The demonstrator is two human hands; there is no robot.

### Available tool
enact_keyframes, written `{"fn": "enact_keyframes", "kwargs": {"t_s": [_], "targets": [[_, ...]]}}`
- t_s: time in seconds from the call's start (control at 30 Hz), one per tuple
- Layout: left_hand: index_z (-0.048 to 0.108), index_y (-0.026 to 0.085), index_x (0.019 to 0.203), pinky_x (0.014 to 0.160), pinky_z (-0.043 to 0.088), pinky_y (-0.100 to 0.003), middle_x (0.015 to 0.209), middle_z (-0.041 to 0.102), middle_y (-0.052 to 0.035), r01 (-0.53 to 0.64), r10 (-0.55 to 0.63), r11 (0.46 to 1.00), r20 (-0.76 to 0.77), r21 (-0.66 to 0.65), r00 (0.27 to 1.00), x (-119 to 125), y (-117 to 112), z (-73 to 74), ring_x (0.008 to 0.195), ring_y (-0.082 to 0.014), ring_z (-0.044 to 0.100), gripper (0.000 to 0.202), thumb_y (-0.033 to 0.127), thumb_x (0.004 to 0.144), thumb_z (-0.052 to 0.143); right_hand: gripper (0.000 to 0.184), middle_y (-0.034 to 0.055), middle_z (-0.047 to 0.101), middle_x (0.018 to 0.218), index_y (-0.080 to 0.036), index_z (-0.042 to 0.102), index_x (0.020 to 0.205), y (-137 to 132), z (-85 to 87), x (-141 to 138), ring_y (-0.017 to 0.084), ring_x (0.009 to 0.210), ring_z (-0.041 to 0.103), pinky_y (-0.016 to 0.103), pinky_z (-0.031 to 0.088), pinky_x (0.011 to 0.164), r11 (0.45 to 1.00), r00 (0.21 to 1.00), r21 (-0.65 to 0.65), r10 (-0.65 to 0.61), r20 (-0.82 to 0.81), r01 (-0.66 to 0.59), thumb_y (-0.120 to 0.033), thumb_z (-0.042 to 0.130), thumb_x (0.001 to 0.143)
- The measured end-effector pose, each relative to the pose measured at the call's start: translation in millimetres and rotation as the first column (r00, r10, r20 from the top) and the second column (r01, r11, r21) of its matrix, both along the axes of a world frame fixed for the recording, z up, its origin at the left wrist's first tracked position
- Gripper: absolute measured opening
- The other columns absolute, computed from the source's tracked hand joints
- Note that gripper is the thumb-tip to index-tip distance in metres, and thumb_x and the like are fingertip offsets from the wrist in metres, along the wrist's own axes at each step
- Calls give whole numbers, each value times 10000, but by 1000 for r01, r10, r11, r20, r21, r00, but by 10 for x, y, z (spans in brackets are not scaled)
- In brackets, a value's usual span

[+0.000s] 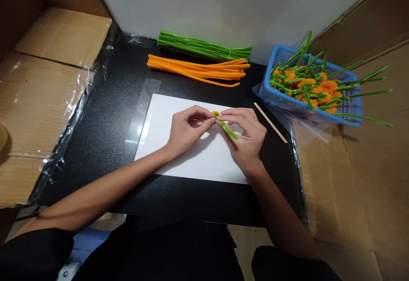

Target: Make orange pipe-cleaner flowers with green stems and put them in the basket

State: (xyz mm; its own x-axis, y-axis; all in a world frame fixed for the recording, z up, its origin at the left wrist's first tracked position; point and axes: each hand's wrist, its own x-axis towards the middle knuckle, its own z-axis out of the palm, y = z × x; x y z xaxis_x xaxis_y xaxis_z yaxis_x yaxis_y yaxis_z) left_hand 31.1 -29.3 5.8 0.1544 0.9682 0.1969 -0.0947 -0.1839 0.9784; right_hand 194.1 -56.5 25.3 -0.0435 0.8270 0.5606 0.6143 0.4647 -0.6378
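The left hand point(187, 131) and right hand point(246, 135) both pinch a green pipe-cleaner stem point(228, 130) with an orange coil point(215, 113) at its tip, held above white paper point(191, 162) mid-counter point(96, 153)

Nothing here can be read: no text, label, brand, number or sign shows legibly on the white paper sheet point(191, 162), the blue plastic basket point(281, 50), the cardboard sheets point(47, 106), the bundled green pipe cleaners point(201, 47) or the bundled orange pipe cleaners point(194, 69).
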Motion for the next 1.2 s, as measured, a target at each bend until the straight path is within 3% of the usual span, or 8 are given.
{"fn": "enact_keyframes", "kwargs": {"t_s": [0.13,0.2,0.4,0.57,0.8,0.93,1.07,1.2], "targets": [[689,148,818,628,615,-237,794,749,-49,3,-2,999,20,-40,1000,3,-2,-1,700,-147,733,209,328,777,787,92,12,742,924,-313,745,883,-8,2,-20,226,893,665,432,534,832,1000,999,24,10,41,-11,-233,703,869],[690,150,822,638,612,-235,793,745,-39,-26,26,999,2,-22,1000,2,-5,2,701,-137,726,193,315,782,782,74,23,729,929,-305,742,897,-24,-2,-54,233,894,659,425,543,805,998,998,36,-45,50,43,-251,732,846],[704,166,832,689,617,-240,859,727,-33,-93,106,983,-79,156,991,-9,-48,27,793,-125,697,81,232,808,745,79,33,699,872,-258,706,885,-82,-18,-189,224,840,654,370,544,689,977,977,39,-208,-38,210,-239,753,826],[712,178,858,717,631,-259,896,710,-33,-92,129,946,-102,310,986,-9,-84,35,859,-134,686,44,199,821,723,5,26,710,840,-260,701,869,-107,-24,-240,222,816,662,396,551,751,968,964,-13,-251,-82,251,-259,700,873],[667,173,983,711,625,-239,952,724,-43,-6,14,992,-61,127,998,-3,-44,36,805,-127,706,179,298,859,703,67,25,712,856,-272,697,898,-87,-11,-134,224,825,646,399,523,771,986,987,59,-159,21,158,-212,695,868],[693,171,938,689,619,-225,906,730,-34,24,-22,996,-21,86,1000,-11,-14,25,783,-123,709,149,305,872,691,103,19,719,884,-277,699,953,-51,-10,-63,205,822,647,356,527,710,998,999,51,-44,8,44,-214,698,871],[700,170,929,681,618,-223,886,721,-27,42,-43,997,20,59,999,-14,-11,32,777,-124,702,133,284,860,707,168,27,714,954,-282,705,1053,-12,16,-15,197,853,653,344,539,704,997,996,-67,27,-80,-32,-251,674,891],[704,168,912,681,609,-219,883,718,-33,43,-45,998,32,50,998,-20,-1,45,775,-122,688,123,279,860,706,162,32,700,1010,-269,726,1043,29,62,21,194,927,660,332,543,749,956,957,-237,109,-270,-176,-262,661,894]]}}
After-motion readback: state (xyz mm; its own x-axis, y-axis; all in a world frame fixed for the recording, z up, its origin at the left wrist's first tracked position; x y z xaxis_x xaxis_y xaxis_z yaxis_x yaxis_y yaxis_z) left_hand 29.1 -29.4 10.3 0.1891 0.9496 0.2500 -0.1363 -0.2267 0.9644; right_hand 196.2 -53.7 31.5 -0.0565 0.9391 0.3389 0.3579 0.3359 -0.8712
